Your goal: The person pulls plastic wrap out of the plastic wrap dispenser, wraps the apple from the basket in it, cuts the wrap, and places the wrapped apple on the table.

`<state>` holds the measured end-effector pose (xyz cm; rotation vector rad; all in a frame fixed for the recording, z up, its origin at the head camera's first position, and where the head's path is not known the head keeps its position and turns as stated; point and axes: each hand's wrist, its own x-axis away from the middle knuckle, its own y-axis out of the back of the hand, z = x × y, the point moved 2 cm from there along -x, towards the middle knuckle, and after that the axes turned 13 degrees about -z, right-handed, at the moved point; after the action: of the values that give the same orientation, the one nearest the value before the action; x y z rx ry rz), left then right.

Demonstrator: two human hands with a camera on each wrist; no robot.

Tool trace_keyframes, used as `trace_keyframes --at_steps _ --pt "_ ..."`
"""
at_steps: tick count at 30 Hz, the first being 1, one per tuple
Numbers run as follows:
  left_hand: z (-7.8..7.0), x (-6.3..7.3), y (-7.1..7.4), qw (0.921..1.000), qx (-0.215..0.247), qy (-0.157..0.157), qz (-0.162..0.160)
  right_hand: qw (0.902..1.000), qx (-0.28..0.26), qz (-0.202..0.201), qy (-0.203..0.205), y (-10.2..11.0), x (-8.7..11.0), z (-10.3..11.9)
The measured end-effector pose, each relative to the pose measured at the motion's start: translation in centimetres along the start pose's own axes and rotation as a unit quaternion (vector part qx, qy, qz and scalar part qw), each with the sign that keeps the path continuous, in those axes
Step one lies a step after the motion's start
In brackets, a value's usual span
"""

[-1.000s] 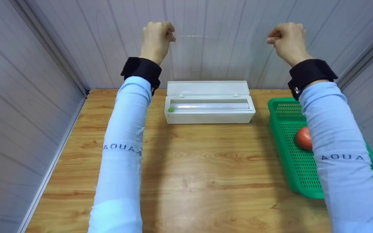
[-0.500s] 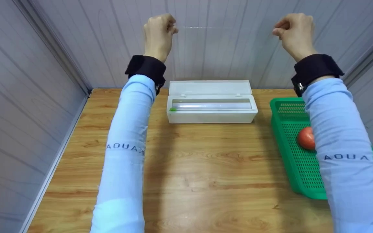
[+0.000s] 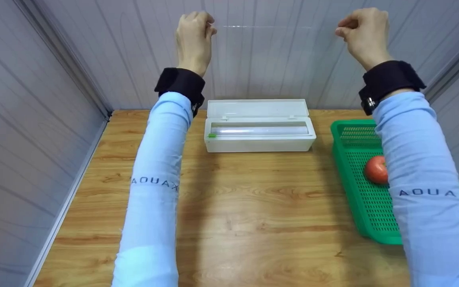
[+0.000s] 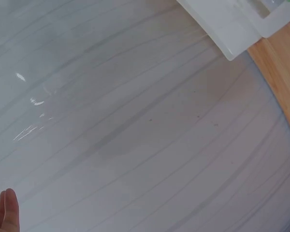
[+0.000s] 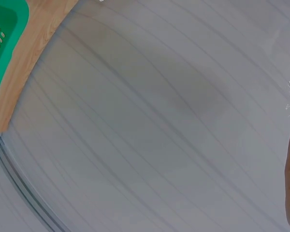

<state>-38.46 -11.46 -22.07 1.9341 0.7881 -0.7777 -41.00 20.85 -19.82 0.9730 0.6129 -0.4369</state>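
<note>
Both hands are raised in front of the back wall, well above the table. My left hand (image 3: pixel 193 42) pinches one end of a clear sheet of cling film (image 3: pixel 237 26) between thumb and fingers. At the other end, my right hand (image 3: pixel 369 38) pinches the film the same way. Being transparent, the film shows only as a bright line and faint glints; glints of the film (image 4: pixel 26 133) appear in the left wrist view too. Below stands a white cling film dispenser box (image 3: pixel 259 145), its lid (image 3: pixel 257 108) tipped back and a film roll (image 3: pixel 261 130) inside.
A green slider (image 3: pixel 212 136) sits at the dispenser's left end. To the right, a green perforated basket (image 3: pixel 353 199) holds a tomato (image 3: pixel 376 170), partly behind the right sleeve. Ribbed panels (image 3: pixel 34 131) enclose the wooden table (image 3: pixel 245 199) at the back and sides.
Both hands have risen, carrying the film upward with them. They are also slightly farther apart. The dispenser and basket stay where they were.
</note>
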Motion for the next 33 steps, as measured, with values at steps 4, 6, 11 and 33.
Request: trace_keyframes --at_steps 4,6,11,33 --pt "0.0 0.0 0.0 0.9999 0.001 -0.013 0.005 1.0 0.008 0.002 -0.002 0.1 0.1 -0.1" --pt "0.0 0.0 0.0 0.9997 0.005 -0.024 0.005 0.9999 0.011 0.005 -0.006 0.1 0.2 -0.2" --pt "0.2 0.4 0.1 0.999 0.015 -0.04 0.013 0.9999 0.002 0.01 -0.003 -0.2 0.5 -0.7" --pt "-1.2 3.6 5.3 0.9839 0.091 -0.102 0.115 0.9944 -0.032 0.055 0.084 3.4 3.3 -2.4"
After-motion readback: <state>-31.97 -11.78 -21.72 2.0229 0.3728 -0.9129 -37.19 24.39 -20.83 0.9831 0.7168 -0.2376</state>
